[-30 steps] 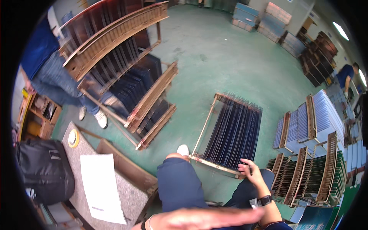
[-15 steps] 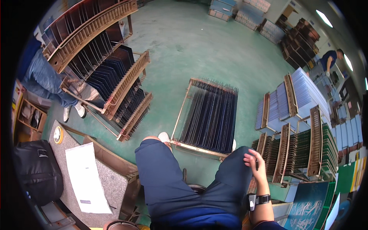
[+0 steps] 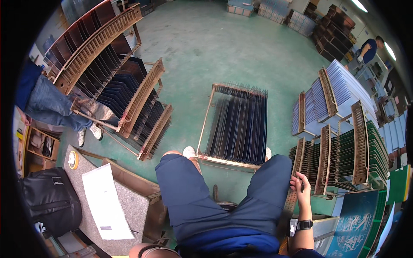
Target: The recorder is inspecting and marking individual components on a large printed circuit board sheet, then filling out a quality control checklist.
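My right hand (image 3: 300, 183) is raised just right of my right thigh, its fingers curled round a short dark pen-like object (image 3: 302, 188). A watch-like black strap circles that wrist. Of my left arm (image 3: 145, 251), only a part with a dark band shows at the lower edge; the hand is out of sight. Between my feet and beyond my knees stands a low metal rack (image 3: 200, 124) filled with upright dark panels (image 3: 238, 124). Closest to my right hand is a brown slotted rack (image 3: 323, 159) holding green panels (image 3: 376, 148).
At left, a tall rack (image 3: 142, 101) holds dark panels; another person's jeans (image 3: 51, 101) show behind it. A speckled tabletop (image 3: 124, 210) bears a white sheet (image 3: 106, 202) and a tape roll (image 3: 73, 159), beside a black bag (image 3: 50, 195). A co-worker (image 3: 368, 51) stands far right, beyond pale-blue panels (image 3: 344, 92).
My right hand has moved rightward, from over my right knee to beside the thigh, still curled round the dark object. The whole view has shifted slightly.
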{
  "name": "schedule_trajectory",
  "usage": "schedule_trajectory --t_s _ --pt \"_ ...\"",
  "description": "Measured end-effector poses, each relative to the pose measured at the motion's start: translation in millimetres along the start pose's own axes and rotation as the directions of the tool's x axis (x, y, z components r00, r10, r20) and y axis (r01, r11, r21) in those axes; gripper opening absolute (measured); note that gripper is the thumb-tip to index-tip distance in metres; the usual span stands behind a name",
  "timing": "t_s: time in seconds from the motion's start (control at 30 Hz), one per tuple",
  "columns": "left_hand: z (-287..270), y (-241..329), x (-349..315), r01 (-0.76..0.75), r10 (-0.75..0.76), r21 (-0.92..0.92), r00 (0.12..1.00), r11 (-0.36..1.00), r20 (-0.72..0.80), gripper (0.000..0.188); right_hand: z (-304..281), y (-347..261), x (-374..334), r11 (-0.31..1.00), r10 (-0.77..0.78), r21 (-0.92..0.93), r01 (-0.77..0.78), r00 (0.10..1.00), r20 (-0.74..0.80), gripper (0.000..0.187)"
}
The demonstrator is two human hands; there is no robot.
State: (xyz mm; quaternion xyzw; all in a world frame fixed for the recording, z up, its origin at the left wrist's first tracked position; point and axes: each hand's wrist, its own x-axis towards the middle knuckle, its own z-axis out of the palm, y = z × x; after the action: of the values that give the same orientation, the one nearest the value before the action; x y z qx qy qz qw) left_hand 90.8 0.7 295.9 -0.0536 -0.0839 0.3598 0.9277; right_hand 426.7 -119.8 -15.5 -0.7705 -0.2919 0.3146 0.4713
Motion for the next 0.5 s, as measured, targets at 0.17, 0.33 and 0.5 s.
schedule_trajectory --t_s 0.17,0.33,0.5 --pt "-2.1 2.1 -2.5 -0.063 0.061 0.053 0.998 0.997 0.032 0.027 0.6 4.9 2.9 1.0 -0.001 0.002 0.001 1.0 0.019 0.029" --pt "-4.6 4.9 -7.5 -0.135 0.128 0.114 0.989 0.984 0.069 0.027 1.4 3.7 3.4 0.999 0.045 -0.001 -0.045 0.999 0.013 0.029" --pt "-7.6 6.7 -10.6 -0.189 0.171 0.165 0.978 0.968 0.121 0.027 -4.7 14.3 1.2 0.999 0.033 0.009 -0.033 0.999 -0.006 0.029"
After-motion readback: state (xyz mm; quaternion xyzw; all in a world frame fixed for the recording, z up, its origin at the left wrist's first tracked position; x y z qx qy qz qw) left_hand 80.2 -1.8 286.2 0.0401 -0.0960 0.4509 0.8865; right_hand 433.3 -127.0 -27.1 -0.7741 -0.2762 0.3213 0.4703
